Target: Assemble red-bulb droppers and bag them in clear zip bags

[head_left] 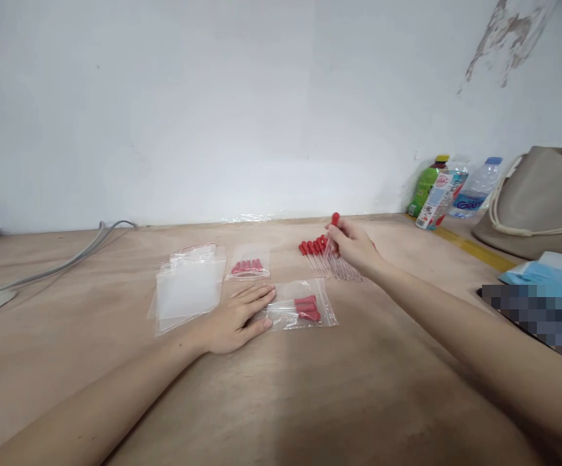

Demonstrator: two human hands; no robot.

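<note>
My left hand [239, 317] lies flat with its fingers stretched out over the left end of a clear zip bag [328, 304]. Inside that bag are a few glass droppers with red rubber bulbs [307, 307]. My right hand [356, 246] pinches a dropper [335, 220] upright, its red bulb on top. Just below and left of it lies a row of loose droppers [314, 247], partly hidden by the hand. A filled zip bag [248, 262] with several droppers rests behind my left hand. Left of it is a stack of flat zip bags [188, 288].
Drink bottles [427, 188] and a beige bag [538, 200] stand at the back right. A light blue packet [548, 275] and a blurred-out dark object [538, 323] lie at the right edge. Grey cables [77, 249] run across the left. A white wall [213, 116] closes off the back.
</note>
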